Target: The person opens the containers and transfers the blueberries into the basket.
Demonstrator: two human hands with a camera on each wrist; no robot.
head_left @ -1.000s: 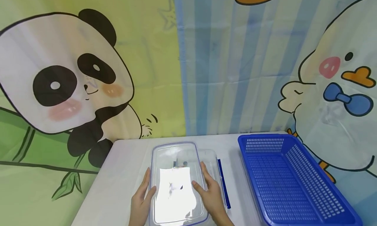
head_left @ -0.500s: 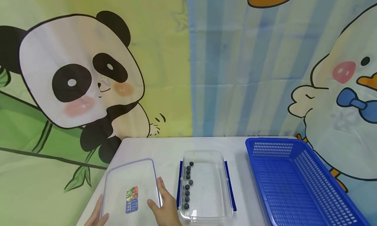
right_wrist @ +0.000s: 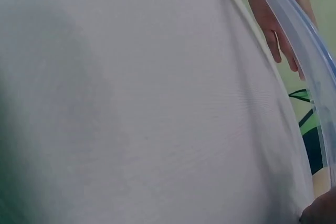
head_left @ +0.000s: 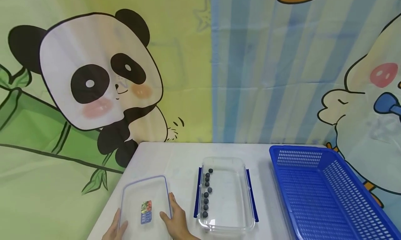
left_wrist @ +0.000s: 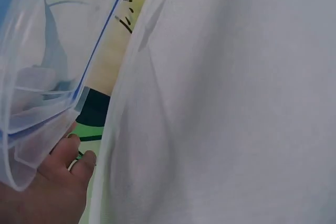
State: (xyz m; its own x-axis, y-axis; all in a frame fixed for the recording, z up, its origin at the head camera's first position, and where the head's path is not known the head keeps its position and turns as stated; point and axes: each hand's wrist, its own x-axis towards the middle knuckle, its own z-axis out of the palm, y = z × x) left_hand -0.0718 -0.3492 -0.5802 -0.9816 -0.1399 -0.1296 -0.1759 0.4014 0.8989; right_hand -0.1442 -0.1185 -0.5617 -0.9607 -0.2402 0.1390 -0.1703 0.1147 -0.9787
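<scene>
My left hand (head_left: 115,229) grips the left edge of a clear plastic lid (head_left: 133,194) with a bluish rim and a small fruit label. On the lid's right edge, my right hand (head_left: 177,221) holds it, thumb on the upper face. Both wrist views show the lid (left_wrist: 31,119) above the white cloth. To the right, a clear rectangular food container (head_left: 232,228) stands uncovered on the table, its blue side latches (head_left: 252,196) folded down. Several dark round berries, like blueberries (head_left: 205,201), line its left side inside. The lid's near end is out of view.
A large blue perforated basket (head_left: 282,198) stands at the right of the white-covered table (head_left: 175,160). A printed curtain (head_left: 194,76) with a panda and a duck hangs behind the table's far edge.
Both hands have carried the lid leftward off the container, baring the berries, and then slightly lower. The head view has turned a little to the left.
</scene>
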